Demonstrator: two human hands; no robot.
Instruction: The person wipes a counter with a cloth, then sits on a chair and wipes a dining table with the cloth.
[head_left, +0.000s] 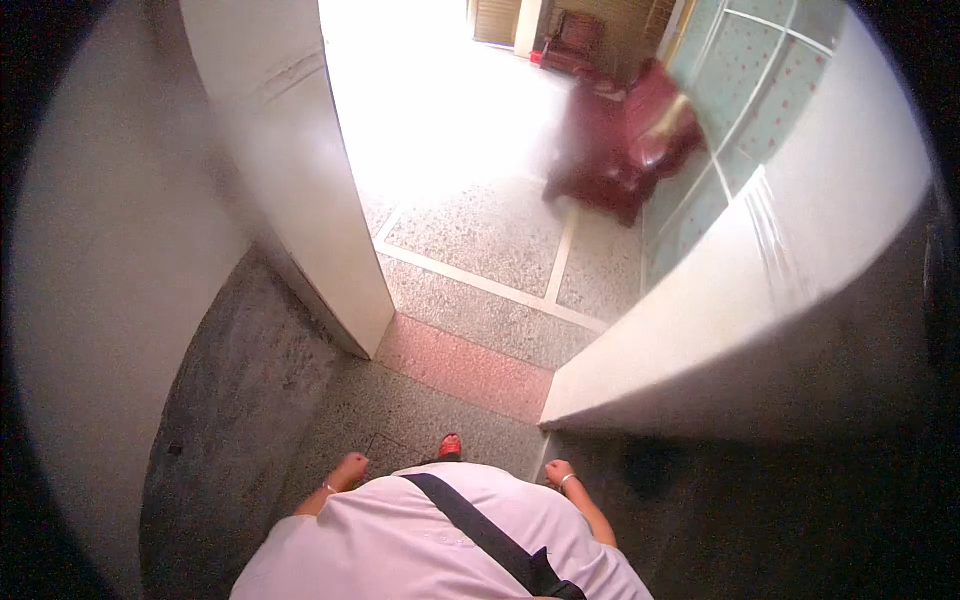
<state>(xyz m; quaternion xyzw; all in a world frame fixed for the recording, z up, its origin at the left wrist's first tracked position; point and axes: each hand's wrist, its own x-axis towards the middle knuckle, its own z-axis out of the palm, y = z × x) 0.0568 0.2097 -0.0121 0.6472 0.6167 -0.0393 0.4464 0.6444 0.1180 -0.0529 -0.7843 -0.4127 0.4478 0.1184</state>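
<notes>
No handling visible as done or under way: left hand (350,470) and right hand (559,471) curl beside the pale shirt (370,530), nothing seen in either, full closure unclear, 1 red shoe (451,446) short of the pink floor strip (465,367).

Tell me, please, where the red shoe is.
In the head view, the shoe is low, just left of centre, beyond the shirt, between the left hand and right hand.

Likely home interior, pink threshold (465,368), speckled floor (470,235), dark-red armchair (612,150), patterned wall tiles (762,85)
</notes>
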